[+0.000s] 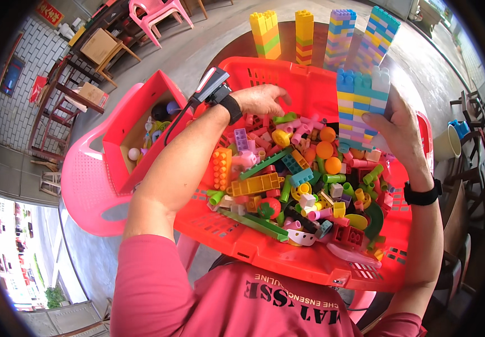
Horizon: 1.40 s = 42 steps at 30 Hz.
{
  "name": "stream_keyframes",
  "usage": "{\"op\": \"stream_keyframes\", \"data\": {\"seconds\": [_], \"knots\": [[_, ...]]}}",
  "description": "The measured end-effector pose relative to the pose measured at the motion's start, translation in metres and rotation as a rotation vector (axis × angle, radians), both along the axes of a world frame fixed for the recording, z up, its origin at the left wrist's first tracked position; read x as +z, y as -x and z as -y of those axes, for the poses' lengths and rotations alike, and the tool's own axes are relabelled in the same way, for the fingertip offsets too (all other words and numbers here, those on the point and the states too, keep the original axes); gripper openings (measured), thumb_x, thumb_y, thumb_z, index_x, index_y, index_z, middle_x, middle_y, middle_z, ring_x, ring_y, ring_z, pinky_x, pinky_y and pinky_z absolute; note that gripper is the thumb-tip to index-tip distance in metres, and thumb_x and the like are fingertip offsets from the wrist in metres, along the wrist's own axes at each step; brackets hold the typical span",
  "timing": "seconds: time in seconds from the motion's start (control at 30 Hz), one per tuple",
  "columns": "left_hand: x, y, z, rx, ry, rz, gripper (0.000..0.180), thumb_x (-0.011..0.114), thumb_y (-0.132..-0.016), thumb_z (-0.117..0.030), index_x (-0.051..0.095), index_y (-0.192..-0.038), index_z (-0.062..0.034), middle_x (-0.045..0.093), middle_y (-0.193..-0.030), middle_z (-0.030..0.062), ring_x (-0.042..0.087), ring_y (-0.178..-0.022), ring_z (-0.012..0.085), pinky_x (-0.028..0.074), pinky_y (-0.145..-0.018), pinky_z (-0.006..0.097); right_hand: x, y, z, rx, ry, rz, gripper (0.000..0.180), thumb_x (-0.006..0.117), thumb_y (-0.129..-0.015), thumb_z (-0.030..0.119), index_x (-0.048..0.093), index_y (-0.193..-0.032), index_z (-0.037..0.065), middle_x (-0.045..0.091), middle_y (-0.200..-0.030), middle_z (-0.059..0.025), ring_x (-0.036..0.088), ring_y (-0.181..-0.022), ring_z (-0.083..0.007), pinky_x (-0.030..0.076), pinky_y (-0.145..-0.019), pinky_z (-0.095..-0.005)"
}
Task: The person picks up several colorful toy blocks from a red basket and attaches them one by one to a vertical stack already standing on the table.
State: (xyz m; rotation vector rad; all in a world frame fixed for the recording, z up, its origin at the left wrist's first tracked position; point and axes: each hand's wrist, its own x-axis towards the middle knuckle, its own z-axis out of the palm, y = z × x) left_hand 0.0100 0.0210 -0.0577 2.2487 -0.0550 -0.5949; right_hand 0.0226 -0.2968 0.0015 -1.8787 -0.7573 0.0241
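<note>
My right hand grips a block-shaped stack of toy building bricks in blue, teal, yellow, white and lilac, held upright above the right side of a red plastic basket. The thumb presses on its near face; the other fingers are hidden behind it. Over the basket's far left part hovers my left hand, fingers loosely bent and apart, nothing visible in them. Below both hands lies a heap of mixed toy pieces: a yellow brick strip, an orange brick, orange balls, green tubes and a toy strawberry.
Behind the basket, brick towers stand on a round dark table: a yellow-orange one, a narrow yellow one and two multicoloured ones. At left, a pink chair bears a red box with small toys. A pale bucket stands at right.
</note>
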Motion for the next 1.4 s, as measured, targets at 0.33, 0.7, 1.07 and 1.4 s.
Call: {"op": "stream_keyframes", "data": {"seconds": [0.33,0.7,1.07,1.4], "knots": [[-0.008,0.007,0.026,-0.605,-0.851,-0.168,0.027,0.071,-0.068,-0.03,0.072,-0.081,-0.0069,0.066,-0.074,0.0116,0.065,-0.073,0.029,0.05,-0.063,0.043,-0.001,0.0,-0.001,-0.01,0.02,-0.044,0.049,0.068,-0.078,0.004,0.053,-0.125,0.003,0.067,-0.101,-0.0093,0.063,-0.092,-0.0163,0.05,-0.084,-0.0318],[-0.029,0.015,0.026,-0.565,-0.966,-0.047,0.028,0.07,-0.069,-0.025,0.071,-0.092,-0.0083,0.067,-0.079,0.013,0.065,-0.073,0.0291,0.05,-0.063,0.042,-0.001,-0.001,0.0,0.019,0.022,0.018,0.051,0.068,-0.078,0.003,0.052,-0.127,0.003,0.067,-0.102,-0.0098,0.064,-0.092,-0.0175,0.05,-0.083,-0.0323],[-0.024,-0.007,0.009,-0.393,-0.958,0.201,0.024,0.065,-0.067,-0.013,0.07,-0.089,-0.0044,0.068,-0.078,0.0155,0.067,-0.074,0.0326,0.052,-0.062,0.043,-0.001,0.0,0.0,0.005,0.016,-0.052,0.052,0.067,-0.079,0.003,0.051,-0.128,0.004,0.067,-0.102,-0.0094,0.065,-0.092,-0.0169,0.051,-0.085,-0.0328],[-0.036,0.003,0.038,-0.683,-1.077,0.079,0.021,0.07,-0.064,-0.014,0.07,-0.083,-0.0054,0.069,-0.079,0.0136,0.069,-0.075,0.0287,0.052,-0.062,0.038,-0.004,-0.001,-0.001,0.012,0.047,-0.031,0.052,0.068,-0.078,0.003,0.052,-0.127,0.004,0.067,-0.101,-0.0085,0.064,-0.092,-0.0158,0.05,-0.084,-0.0319]]}}
